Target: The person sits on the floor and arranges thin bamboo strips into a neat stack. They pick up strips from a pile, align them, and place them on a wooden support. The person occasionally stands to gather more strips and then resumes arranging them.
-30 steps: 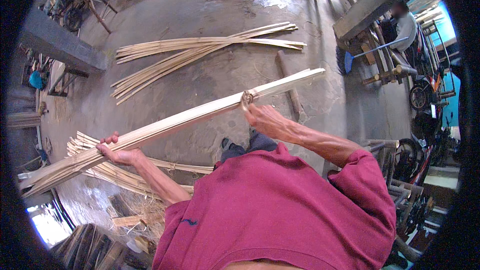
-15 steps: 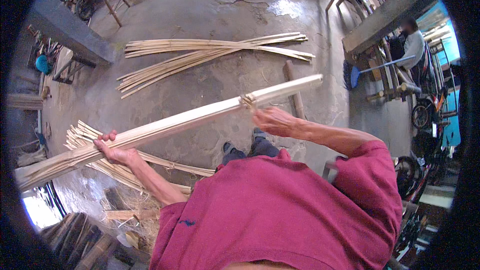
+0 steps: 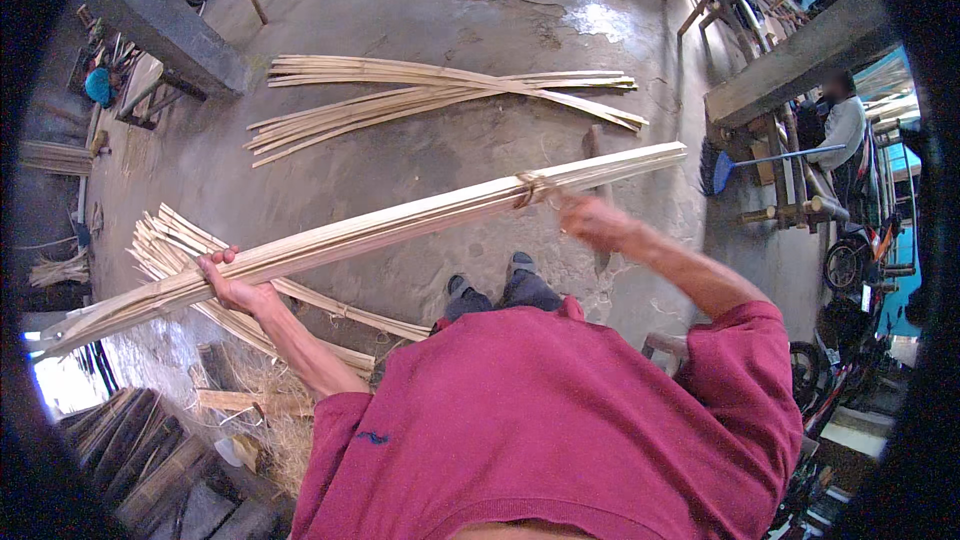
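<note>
A long bundle of pale split bamboo strips slants across in front of me, its right end higher in the picture. My left hand is wrapped round the underside of its left part, the fingertips showing over the upper edge. Toward the right end, a twisted brown tie circles the strips. My right hand is just right of the tie, smeared by motion, its fingers closed at the tie's loose end. The far left tip of the bundle runs to the dark rim of the view.
Crossed bamboo strips lie on the concrete floor ahead. Another pile of strips lies below the bundle at left, near wood shavings. A person sits at the right beside a blue broom. Concrete pillars stand at both sides.
The bundle has shifted to the right, with both hands moving along with it. My right hand has swung rightward with the tie. The whole view has turned slightly.
</note>
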A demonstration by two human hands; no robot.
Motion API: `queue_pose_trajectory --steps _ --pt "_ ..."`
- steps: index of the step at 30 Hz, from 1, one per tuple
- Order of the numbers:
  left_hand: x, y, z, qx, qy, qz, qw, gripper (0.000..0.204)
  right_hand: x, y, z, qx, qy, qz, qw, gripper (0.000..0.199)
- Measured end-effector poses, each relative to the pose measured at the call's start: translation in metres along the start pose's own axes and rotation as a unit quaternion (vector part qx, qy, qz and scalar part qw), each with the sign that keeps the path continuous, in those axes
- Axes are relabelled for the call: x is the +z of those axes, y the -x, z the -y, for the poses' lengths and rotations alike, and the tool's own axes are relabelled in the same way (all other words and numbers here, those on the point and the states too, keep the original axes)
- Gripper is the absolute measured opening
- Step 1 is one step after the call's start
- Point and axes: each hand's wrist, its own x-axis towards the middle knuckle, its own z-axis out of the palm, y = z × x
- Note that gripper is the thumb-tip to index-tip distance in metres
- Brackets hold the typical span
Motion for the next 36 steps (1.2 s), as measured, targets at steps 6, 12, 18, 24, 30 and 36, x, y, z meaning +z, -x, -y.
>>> queue_pose_trajectory --steps 6,12,18,24,30,36 --pt "-0.007 0.0 0.012 -0.028 -0.01 -0.006 1.0 0.024 -0.089 -0.028 -0.017 0.054 0.031 -0.355 0.933 0.011" --pt "-0.02 0.003 0.02 -0.057 0.005 -0.044 0.997 0.023 -0.044 -0.041 0.044 0.354 -0.029 -0.298 0.886 0.019" --pt "-0.024 -0.004 0.026 -0.101 0.009 -0.09 0.991 0.016 0.082 -0.047 0.02 0.239 0.041 -0.306 0.921 0.022" --pt "-0.023 -0.011 0.028 -0.053 -0.005 -0.067 0.996 0.021 0.218 0.209 0.041 0.497 -0.001 0.127 0.858 0.023" --pt "-0.021 -0.012 0.04 -0.079 -0.008 -0.009 0.997 0.021 0.332 0.256 0.159 0.537 -0.368 0.311 0.692 0.028" --pt "-0.006 -0.004 0.044 -0.094 0.031 0.054 0.994 0.02 0.149 0.155 -0.006 0.478 0.004 -0.323 0.817 0.063"
